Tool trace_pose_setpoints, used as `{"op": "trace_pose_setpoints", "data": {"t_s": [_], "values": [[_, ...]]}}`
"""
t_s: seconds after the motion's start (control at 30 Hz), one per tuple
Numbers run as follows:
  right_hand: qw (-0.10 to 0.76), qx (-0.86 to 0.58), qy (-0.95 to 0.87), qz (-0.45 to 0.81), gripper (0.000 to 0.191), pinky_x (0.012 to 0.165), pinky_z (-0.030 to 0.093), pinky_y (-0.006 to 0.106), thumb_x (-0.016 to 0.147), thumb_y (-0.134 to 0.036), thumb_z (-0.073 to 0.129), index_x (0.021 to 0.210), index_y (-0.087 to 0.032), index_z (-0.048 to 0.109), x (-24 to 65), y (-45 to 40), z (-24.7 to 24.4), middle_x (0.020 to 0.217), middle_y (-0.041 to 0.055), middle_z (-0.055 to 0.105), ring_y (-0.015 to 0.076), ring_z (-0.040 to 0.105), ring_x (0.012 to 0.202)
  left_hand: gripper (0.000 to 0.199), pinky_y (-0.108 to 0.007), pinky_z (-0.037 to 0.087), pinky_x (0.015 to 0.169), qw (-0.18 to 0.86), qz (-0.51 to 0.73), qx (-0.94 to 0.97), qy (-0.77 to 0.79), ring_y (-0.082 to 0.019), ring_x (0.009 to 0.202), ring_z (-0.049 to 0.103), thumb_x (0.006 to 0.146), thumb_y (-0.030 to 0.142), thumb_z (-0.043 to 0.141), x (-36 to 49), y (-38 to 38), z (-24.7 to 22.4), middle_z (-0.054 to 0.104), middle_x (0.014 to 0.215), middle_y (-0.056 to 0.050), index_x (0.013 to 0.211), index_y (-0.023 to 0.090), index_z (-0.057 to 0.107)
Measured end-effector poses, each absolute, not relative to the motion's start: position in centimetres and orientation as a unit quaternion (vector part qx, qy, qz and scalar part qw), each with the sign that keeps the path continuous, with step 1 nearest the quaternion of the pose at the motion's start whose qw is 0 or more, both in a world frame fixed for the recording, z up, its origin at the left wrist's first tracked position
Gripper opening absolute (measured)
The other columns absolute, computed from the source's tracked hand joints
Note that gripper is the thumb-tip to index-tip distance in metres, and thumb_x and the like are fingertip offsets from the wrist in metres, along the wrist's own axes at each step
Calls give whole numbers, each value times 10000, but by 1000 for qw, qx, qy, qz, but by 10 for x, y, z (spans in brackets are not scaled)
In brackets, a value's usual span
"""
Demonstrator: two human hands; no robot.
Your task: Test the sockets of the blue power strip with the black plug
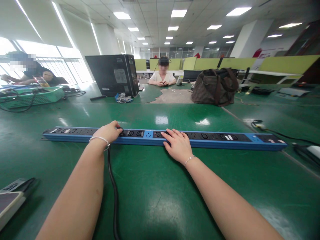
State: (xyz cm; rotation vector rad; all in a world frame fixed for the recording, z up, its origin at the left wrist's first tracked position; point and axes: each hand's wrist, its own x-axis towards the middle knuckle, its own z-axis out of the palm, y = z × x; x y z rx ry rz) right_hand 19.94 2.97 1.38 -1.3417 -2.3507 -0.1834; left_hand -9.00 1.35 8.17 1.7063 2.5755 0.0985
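1. The left hand is curled at a socket of the long blue power strip; its fingertips hide the plug, so whether it is gripping the plug cannot be told.
2. A black cable runs from under that hand toward the viewer and off the bottom edge.
3. The right hand lies flat and open on the strip, holding nothing.
4. The strip lies crosswise on the green table, with bare surface on the near side.
5. A brown bag and a computer tower stand well behind.
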Motion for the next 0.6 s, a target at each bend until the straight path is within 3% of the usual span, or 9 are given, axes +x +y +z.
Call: {"op": "trace_pose_setpoints", "data": {"t_s": [0.1,0.6], "values": [[215,-484,-846,-66,400,1006,253,415,868,-377,441,1263,-364,505,200,30,14,1357,-28,481,207,376,1249,352,-331,467,749,21,29,556,831,-261,931,631,776,442,390,-88,13,79,676,1030,-90,1016,245,556],[218,-483,-846,-64,402,1009,250,419,866,-375,444,1263,-358,509,199,30,13,1359,-24,479,210,374,1251,356,-375,462,729,5,-51,582,812,-288,903,635,799,418,346,-79,19,82,673,1013,-143,1051,236,519]]}}
